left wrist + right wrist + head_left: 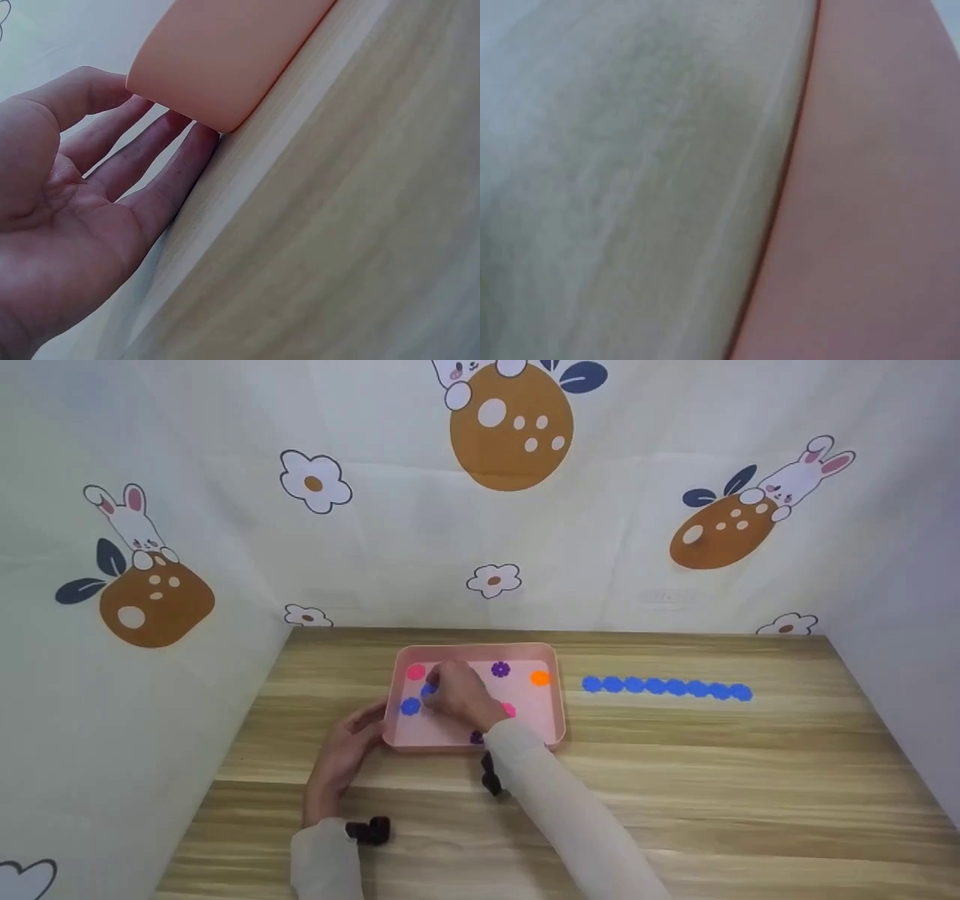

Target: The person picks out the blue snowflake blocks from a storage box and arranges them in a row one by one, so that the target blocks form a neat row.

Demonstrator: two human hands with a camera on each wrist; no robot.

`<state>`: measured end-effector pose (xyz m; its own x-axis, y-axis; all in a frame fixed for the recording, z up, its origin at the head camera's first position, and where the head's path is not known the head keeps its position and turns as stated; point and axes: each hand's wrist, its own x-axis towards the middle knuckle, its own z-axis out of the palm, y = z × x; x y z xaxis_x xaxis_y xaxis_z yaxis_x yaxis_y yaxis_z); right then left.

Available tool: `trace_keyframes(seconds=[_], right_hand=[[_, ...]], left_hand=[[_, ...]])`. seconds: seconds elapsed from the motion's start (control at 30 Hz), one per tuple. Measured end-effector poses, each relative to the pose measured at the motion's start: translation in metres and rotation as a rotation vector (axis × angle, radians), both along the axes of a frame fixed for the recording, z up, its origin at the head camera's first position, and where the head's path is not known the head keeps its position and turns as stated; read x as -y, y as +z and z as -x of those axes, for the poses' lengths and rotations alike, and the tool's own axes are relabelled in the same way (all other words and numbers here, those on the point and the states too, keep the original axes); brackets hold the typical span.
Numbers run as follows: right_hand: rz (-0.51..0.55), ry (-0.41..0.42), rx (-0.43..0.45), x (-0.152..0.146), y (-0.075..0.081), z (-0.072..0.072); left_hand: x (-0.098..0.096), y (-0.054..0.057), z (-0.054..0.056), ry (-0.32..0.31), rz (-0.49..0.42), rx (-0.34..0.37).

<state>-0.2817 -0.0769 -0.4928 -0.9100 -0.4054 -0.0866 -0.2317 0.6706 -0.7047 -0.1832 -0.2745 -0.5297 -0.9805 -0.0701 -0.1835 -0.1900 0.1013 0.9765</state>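
Note:
My right hand [459,690] reaches into the pink tray [442,741], its fingers curled, with a blue flower-shaped disc [427,691] at the fingertips. Just left of it lies another blue disc [410,706]. Outside the tray's left end, my left hand [351,750] touches the wall. In the left wrist view, the left fingers [142,142] extend against the tray wall [217,67], the thumb near its rim. Also in the tray are pink [415,672], purple [500,669] and orange discs [540,679]. The right wrist view shows only tray wall and tabletop, no hand.
Right of the tray, a row of several blue discs [666,686] runs along the wood-grain table [675,780], joined or overlapping. A patterned cloth [390,562] hangs behind the table and along its sides. Both sleeved wrists carry small black devices [369,831].

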Motion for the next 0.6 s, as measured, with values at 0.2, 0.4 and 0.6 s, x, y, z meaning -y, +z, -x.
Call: trace_keyframes(seconds=[0.2,0.4,0.6], right_hand=[[0.022,0.023,-0.006,-0.005,0.01,-0.006],[-0.009,0.08,-0.056,-0.012,0.016,-0.017],[0.021,0.119,-0.1,-0.029,0.019,-0.026]], left_hand=[[0.001,0.001,0.0,-0.005,-0.006,0.013],[0.0,0.002,0.0,0.007,0.011,0.027],[-0.001,0.001,0.001,0.0,0.004,0.019]])
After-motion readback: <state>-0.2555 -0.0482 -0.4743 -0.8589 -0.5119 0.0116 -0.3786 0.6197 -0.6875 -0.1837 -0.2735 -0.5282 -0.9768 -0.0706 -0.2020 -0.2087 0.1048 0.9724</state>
